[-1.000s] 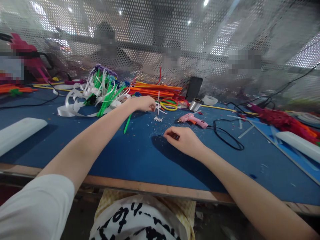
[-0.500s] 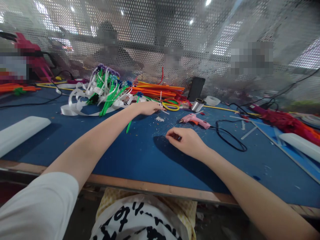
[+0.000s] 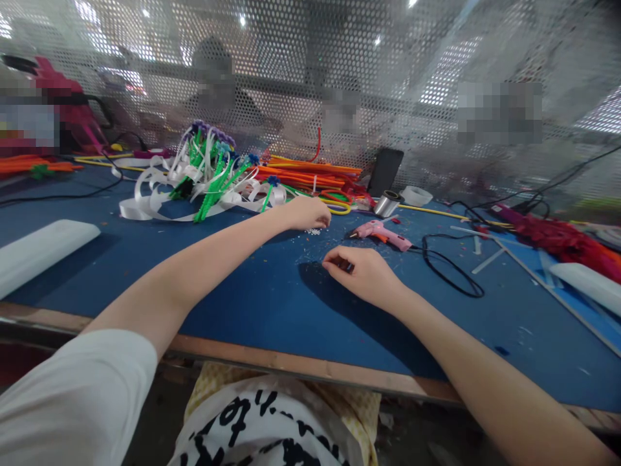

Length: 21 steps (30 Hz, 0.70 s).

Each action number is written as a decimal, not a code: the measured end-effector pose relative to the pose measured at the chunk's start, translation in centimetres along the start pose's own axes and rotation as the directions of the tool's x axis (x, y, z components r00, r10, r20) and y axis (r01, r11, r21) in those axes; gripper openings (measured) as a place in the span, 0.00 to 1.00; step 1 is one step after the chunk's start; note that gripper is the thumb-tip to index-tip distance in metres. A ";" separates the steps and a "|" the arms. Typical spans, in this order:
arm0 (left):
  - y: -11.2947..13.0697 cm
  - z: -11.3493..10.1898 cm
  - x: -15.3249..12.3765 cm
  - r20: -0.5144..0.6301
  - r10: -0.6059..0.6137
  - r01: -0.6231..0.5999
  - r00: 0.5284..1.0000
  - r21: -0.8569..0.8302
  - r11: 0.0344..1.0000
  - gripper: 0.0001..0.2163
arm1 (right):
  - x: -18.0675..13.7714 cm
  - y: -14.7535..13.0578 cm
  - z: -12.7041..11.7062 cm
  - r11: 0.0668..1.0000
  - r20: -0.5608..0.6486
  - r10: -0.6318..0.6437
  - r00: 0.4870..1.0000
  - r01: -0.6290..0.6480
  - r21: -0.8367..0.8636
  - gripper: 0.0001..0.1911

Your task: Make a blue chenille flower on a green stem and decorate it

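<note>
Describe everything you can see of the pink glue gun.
The pink glue gun looks to be plastic, with a dark nozzle tip and an orange trigger. It lies on its side on the blue tabletop, nozzle toward the picture's left, handle toward the right. A black cord runs from the handle's end and loops on the table. Neither hand touches it.

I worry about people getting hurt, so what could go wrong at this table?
The pink glue gun lies just beyond the right hand; if it is hot, brushing against it might burn. The left hand is right by the tiny white bits, so a bump could scatter them.
</note>
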<state>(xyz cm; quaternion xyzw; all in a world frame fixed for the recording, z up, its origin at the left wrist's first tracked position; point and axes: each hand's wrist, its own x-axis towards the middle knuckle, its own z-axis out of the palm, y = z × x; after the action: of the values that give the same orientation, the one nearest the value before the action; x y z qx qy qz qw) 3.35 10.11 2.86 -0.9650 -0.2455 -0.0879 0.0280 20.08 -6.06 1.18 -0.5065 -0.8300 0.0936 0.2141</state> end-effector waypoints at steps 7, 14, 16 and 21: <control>1.7 0.0 0.0 -0.040 -0.063 0.067 0.997 0.092 0.994 0.09 | -0.1 -0.1 0.0 1.000 -0.002 -0.003 1.000 0.003 -0.009 0.06; 2.4 0.0 0.4 -0.040 -0.025 0.030 0.999 0.152 0.988 0.10 | -0.1 -0.2 -0.2 0.999 0.016 0.007 1.000 -0.007 -0.033 0.07; 2.5 0.1 0.5 -0.036 -0.002 0.007 0.999 0.162 0.987 0.09 | -0.1 -0.3 -0.2 0.999 0.014 0.001 1.000 0.000 -0.037 0.07; 2.2 0.5 0.6 -0.030 0.054 -0.049 0.998 0.171 0.984 0.09 | -0.1 -0.3 -0.2 0.999 0.009 -0.009 1.000 0.010 -0.040 0.07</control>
<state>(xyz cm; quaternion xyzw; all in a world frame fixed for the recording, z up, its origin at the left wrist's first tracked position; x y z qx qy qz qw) 5.02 8.50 2.51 -0.9635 -0.2266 -0.0825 0.1166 19.98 -6.33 1.40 -0.5063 -0.8350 0.0783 0.2007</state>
